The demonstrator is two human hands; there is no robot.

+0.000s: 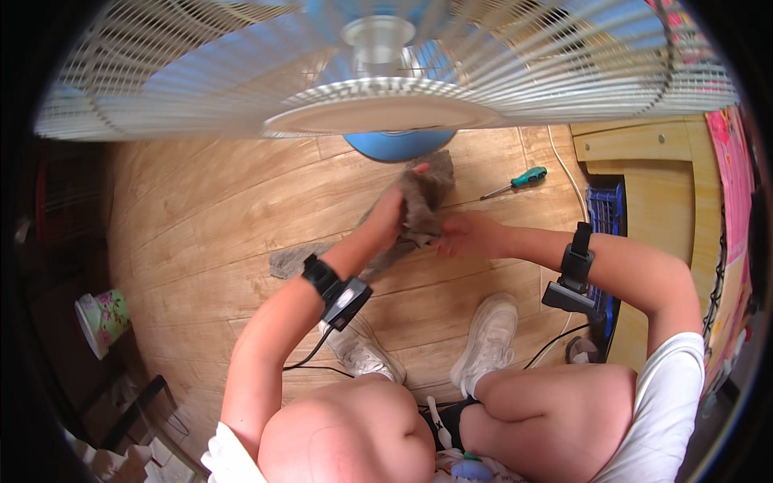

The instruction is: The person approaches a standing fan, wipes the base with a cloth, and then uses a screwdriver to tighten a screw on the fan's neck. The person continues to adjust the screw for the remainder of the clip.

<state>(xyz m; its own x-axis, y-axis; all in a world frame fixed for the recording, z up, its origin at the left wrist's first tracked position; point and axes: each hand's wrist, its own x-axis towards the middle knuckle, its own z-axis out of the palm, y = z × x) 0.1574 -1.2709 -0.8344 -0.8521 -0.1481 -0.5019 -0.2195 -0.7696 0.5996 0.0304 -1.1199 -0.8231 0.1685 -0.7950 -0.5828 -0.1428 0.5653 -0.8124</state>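
Observation:
A grey-brown cloth (431, 189) is bunched in my left hand (390, 213), whose fingers are wrapped round it above the wooden floor. Part of the cloth trails toward the left, behind my left forearm, down to the floor. Just right of the bunch is my right hand (467, 234), somewhat blurred, its fingers loosely apart at the cloth's edge. Whether they touch it I cannot make out. Both wrists carry black straps with small devices. Beyond my hands stands a fan with a wide white wire grille (564, 88) and a blue round base (400, 145).
A screwdriver (519, 182) with a green handle lies on the floor at the right. Past it run a white cable (568, 165), a blue basket (605, 211) and wooden furniture (656, 193). A flowered bin (103, 322) is at the left. My shoes are below my hands.

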